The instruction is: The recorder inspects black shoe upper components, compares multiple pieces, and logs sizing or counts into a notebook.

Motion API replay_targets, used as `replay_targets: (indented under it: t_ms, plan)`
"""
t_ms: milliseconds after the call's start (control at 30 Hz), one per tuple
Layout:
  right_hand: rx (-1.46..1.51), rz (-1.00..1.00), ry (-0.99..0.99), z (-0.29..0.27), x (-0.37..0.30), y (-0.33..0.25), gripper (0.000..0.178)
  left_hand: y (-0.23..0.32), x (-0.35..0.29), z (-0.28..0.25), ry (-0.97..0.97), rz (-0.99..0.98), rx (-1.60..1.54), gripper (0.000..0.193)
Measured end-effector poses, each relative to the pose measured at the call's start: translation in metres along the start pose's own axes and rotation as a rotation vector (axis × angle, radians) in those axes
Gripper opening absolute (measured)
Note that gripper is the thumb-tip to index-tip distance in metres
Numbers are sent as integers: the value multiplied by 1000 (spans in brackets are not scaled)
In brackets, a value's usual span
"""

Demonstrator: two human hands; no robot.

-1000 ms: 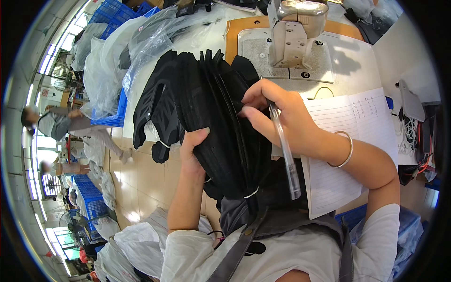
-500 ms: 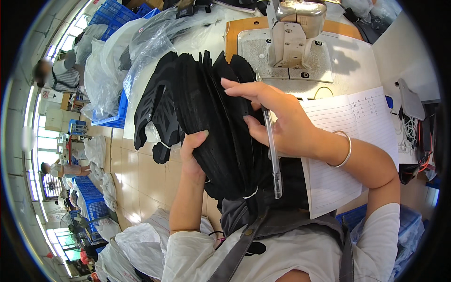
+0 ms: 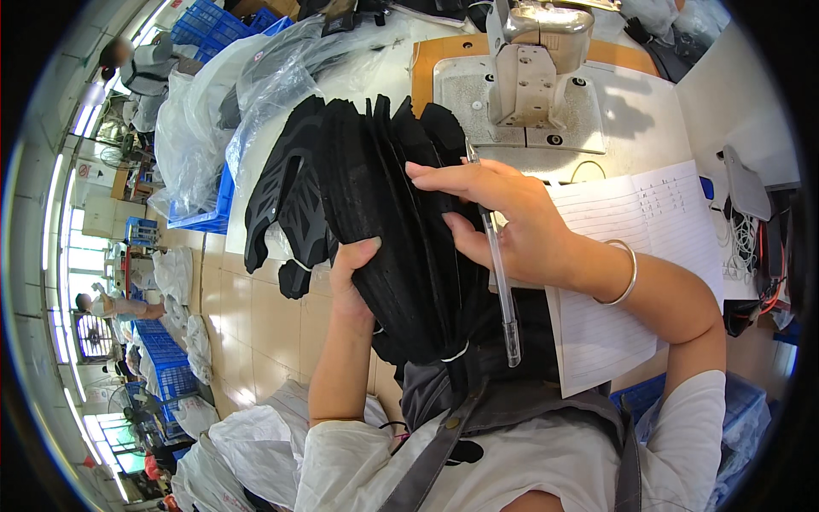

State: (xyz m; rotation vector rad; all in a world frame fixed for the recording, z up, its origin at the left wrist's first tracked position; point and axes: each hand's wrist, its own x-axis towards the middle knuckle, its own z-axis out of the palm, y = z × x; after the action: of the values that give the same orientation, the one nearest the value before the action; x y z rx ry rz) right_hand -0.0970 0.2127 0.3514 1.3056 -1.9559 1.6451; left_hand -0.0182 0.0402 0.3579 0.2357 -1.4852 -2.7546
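A thick bundle of black padded fabric pieces (image 3: 384, 230) stands upright before me, tied near its bottom with a white band (image 3: 456, 352). My left hand (image 3: 351, 277) grips its left side, thumb across the front piece and fingers hidden behind. At its right side is my right hand (image 3: 503, 218), with a clear-barrelled pen (image 3: 497, 264) tucked between its fingers, pointing down. Its index finger and thumb are at the edges of the layers; whether they pinch one I cannot tell. Black panels with a cut-out pattern (image 3: 294, 183) hang at the bundle's left.
A sewing machine (image 3: 529, 85) stands on the white table behind the bundle. An open lined notebook (image 3: 614, 264) with handwriting lies to the right. Clear plastic bags (image 3: 200, 128) and a blue crate (image 3: 217, 205) are at the left. Two other people are farther off on the left.
My right index finger and thumb have shifted very slightly at the layers, and the pen's lower end has swung a little to the right. My left hand keeps its grip.
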Motion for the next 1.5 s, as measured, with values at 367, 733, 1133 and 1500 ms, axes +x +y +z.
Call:
replay_targets:
  t_ms: [367,733,1133,1500]
  plan:
    - [-328,-322,-5,-10,9,3,35,-4,1,-13,22,-32,-112,67]
    - [-176,-168,-35,-6,5,3,50,-2,-1,-7,25,2,-72,69]
    - [-210,-237,-20,-6,6,6,44,-4,0,-12,31,-24,-90,67]
    - [-210,-297,-255,-15,11,4,37,-4,-4,-17,59,-27,-56,61]
